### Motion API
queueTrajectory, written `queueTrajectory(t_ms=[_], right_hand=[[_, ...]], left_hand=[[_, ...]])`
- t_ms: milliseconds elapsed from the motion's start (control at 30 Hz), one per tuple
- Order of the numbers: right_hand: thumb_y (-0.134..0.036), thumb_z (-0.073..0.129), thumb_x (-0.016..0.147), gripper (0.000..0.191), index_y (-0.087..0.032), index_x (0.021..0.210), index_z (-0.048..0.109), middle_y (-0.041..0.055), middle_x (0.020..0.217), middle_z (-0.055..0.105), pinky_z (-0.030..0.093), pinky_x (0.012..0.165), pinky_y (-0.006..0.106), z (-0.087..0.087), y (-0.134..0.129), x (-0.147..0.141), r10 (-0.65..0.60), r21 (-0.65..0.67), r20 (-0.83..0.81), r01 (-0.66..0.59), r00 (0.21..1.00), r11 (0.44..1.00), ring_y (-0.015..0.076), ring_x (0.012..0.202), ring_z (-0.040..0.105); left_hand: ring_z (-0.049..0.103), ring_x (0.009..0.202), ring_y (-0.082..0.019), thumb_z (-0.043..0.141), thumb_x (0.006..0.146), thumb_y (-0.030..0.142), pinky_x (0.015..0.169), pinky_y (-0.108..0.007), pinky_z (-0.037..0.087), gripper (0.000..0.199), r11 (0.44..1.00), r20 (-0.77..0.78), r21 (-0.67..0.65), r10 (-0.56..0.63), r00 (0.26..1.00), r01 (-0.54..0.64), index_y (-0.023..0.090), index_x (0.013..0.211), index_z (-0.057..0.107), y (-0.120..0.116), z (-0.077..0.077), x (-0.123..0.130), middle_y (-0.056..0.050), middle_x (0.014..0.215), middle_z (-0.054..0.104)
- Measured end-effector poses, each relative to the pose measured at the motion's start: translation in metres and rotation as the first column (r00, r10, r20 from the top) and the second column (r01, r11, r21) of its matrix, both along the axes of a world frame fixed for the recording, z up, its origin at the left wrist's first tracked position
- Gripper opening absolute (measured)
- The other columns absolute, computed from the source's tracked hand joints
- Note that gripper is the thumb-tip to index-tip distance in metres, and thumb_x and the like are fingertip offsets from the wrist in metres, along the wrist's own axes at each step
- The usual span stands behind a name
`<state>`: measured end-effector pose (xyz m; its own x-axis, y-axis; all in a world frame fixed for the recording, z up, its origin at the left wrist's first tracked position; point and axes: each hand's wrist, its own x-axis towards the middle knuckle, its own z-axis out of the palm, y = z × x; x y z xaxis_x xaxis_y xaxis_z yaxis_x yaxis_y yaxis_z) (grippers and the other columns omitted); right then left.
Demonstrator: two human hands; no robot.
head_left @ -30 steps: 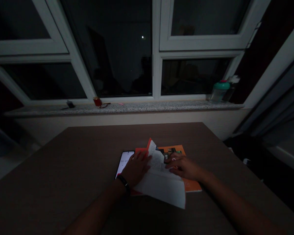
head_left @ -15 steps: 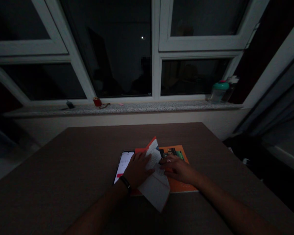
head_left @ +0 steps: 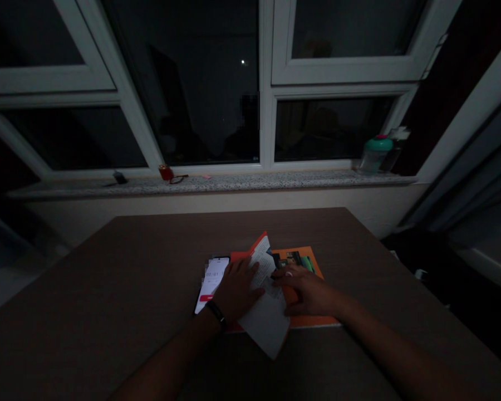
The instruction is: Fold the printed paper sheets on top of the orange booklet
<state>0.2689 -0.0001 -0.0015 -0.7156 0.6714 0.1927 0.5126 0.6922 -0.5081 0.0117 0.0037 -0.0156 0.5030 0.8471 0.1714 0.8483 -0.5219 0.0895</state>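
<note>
A folded printed sheet [head_left: 267, 326] with a red edge lies slantwise over an orange book or magazine [head_left: 313, 320] on the brown table. Spread over the sheet's left part is my left hand [head_left: 239, 289], fingers apart and pressing down, with a dark band on the wrist. My right hand [head_left: 307, 289], with a ring on one finger, rests at the sheet's right edge, thumb and fingers apart, over the orange cover. Just left of my left hand is a lit phone [head_left: 211, 278], partly covered by that hand.
The table [head_left: 129, 278] reaches toward a stone windowsill [head_left: 242, 181]. On the sill stand a small red jar [head_left: 166, 172], a small dark object [head_left: 119, 177] and a teal-lidded bottle [head_left: 376, 153]. Curtains hang at the right.
My right thumb has moved down and away from the fingers, along the sheet's right edge. My left hand stays on the sheet. The view has shifted very slightly.
</note>
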Motion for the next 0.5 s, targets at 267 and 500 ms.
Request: queueTrajectory(t_ms=[267, 500], right_hand=[[-0.046, 0.083, 0.064, 0.085, -0.027, 0.139, 0.049, 0.0105, 0.140, 0.051, 0.032, 0.108, 0.048, 0.005, -0.005, 0.003, 0.046, -0.004, 0.019, -0.045, 0.999, 0.999, 0.0322, 0.128, 0.045], [-0.022, 0.053, 0.092, 0.043, -0.024, 0.135, 0.051, 0.0103, 0.121, 0.059, 0.041, 0.099, 0.041, -0.003, 0.000, -0.005, -0.070, 0.066, -0.053, 0.074, 0.996, 0.995, 0.0247, 0.114, 0.052]], left_hand=[[0.035, 0.134, -0.038, 0.061, 0.084, 0.060, 0.110, -0.057, 0.026, 0.073, 0.999, 0.008, -0.048, -0.005, 1.000, 0.005, 0.020, 0.142, 0.042, -0.006, 0.001, 0.003, -0.015, 0.147, 0.040], [0.033, 0.136, -0.036, 0.063, 0.086, 0.053, 0.111, -0.057, 0.026, 0.064, 1.000, 0.027, -0.026, -0.009, 1.000, 0.010, 0.025, 0.141, 0.044, -0.001, -0.006, 0.001, -0.013, 0.149, 0.037]])
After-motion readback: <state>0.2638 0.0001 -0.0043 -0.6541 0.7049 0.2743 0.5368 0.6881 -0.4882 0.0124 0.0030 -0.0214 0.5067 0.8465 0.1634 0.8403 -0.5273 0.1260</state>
